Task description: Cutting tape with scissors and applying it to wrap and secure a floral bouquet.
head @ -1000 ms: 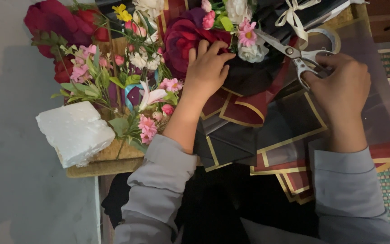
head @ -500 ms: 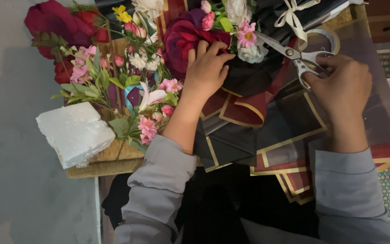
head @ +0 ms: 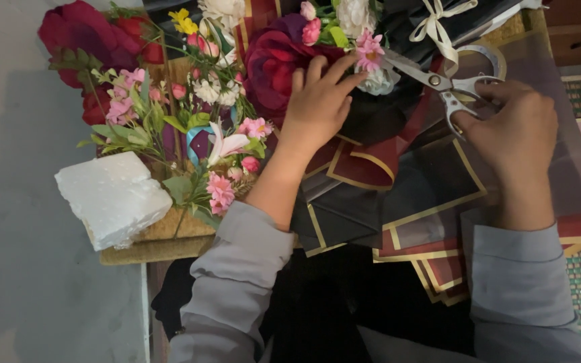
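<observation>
Head view, looking down: I see my right hand (head: 509, 128) with its fingers curled through the loops of a pair of silver scissors (head: 438, 82), blades partly apart and pointing toward a small pink flower (head: 369, 51) at the top of the bouquet. My left hand (head: 319, 102) lies fingers spread on a large dark red rose (head: 274, 64), steadying it. The blooms sit in dark red and black wrapping sheets with gold borders (head: 371, 195), already folded about them; a cream ribbon bow (head: 442, 23) lies just above the scissors. Trimming appears under way, with no cut scraps visible. To the left lie loose pink daisies and greenery (head: 220, 188) and a white foam block (head: 112, 198) on a woven mat (head: 149, 250).
</observation>
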